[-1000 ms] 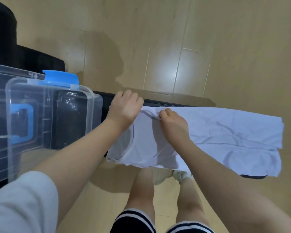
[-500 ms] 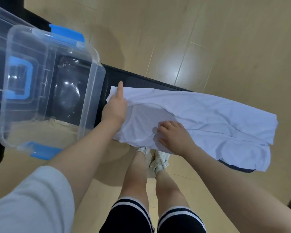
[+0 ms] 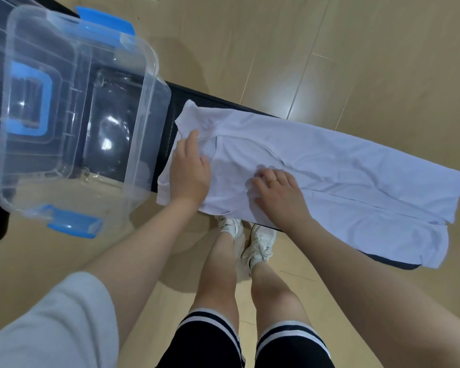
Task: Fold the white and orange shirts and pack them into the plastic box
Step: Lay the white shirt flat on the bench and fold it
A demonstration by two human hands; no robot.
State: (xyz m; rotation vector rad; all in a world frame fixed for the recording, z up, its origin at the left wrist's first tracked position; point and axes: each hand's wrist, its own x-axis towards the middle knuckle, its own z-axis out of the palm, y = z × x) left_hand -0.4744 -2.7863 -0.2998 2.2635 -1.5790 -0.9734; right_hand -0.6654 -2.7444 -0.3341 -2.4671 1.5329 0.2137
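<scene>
Pressing down now, both hands have left the far edge of the white shirt [image 3: 329, 166], where 1.0 s ago they were bunched together gripping cloth, and moved apart onto its collar end. That reads as the sleeve fold being finished and smoothed; the lengthwise folds are probably in, with the crosswise folds and packing still to come. The left hand [image 3: 190, 171] lies flat, fingers straight and pointing far, on the shirt's left end beside the plastic box [image 3: 149, 107]. The right hand [image 3: 279, 192] rests palm down a little to its right, fingers loosely bent on a crease, holding nothing. The shirt stretches rightward along the dark bench [image 3: 197, 98]. No orange shirt is in view.
</scene>
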